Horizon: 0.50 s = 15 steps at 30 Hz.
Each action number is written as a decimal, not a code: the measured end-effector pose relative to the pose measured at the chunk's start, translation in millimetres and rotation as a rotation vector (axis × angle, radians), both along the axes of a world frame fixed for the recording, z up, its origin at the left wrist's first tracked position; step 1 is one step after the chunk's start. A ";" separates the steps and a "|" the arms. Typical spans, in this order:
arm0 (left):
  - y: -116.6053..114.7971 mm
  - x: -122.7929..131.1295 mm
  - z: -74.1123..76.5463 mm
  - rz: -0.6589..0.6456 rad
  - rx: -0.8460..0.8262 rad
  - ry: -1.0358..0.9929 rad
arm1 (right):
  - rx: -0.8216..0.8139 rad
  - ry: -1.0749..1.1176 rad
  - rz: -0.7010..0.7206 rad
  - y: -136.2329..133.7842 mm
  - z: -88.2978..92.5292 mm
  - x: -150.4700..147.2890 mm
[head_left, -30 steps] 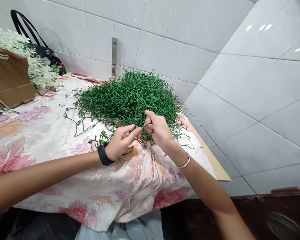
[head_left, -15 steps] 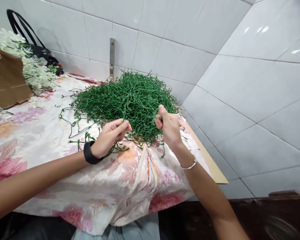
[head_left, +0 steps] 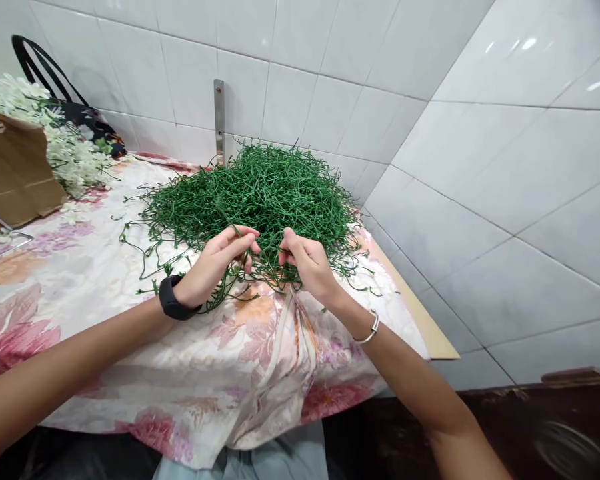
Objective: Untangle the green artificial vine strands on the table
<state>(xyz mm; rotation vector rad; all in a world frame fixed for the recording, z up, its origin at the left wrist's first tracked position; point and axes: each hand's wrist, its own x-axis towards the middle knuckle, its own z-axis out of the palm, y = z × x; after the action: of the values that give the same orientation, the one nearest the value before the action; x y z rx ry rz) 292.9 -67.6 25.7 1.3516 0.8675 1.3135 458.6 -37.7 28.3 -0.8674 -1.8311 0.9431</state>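
A large tangled heap of thin green plastic stems (head_left: 285,187) lies on the floral cloth (head_left: 105,280). My left hand (head_left: 225,257), with a black band at the wrist, is at the heap's front edge, its fingers curled around a green stem. Just to its right, my right hand (head_left: 305,260), with a silver bangle on the wrist, has thumb and fingers pinched together. Whatever it holds is too small to make out against the green. A small gap separates the two hands.
White flowers (head_left: 80,153), a brown paper bag (head_left: 17,167) and a dark bag with black handles (head_left: 87,120) stand at the left. A metal strip (head_left: 219,117) is on the tiled wall behind the heap. A tan board edge (head_left: 435,333) shows at the right.
My right hand has moved left and slightly down, close to my left hand. My left hand's fingers have loosened a little and its stem has shifted. The view has moved slightly.
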 end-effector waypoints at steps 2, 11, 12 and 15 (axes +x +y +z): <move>2.4 -4.2 3.3 0.026 0.014 -0.037 | -0.003 0.011 -0.017 1.6 0.9 1.3; 20.6 -32.3 15.6 0.171 0.232 -0.060 | -0.025 0.127 -0.077 12.6 0.6 5.6; 24.4 -35.9 16.8 0.188 0.260 -0.041 | -0.027 0.130 -0.079 14.2 -0.1 5.9; 36.4 -47.0 23.9 0.302 0.423 0.163 | -0.040 0.130 -0.083 18.5 -2.5 7.0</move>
<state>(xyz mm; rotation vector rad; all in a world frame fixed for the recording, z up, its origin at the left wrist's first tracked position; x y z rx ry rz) 245.8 -31.2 49.7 1.7228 0.9679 1.7071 465.6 -19.2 25.8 -0.8786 -1.6583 0.9640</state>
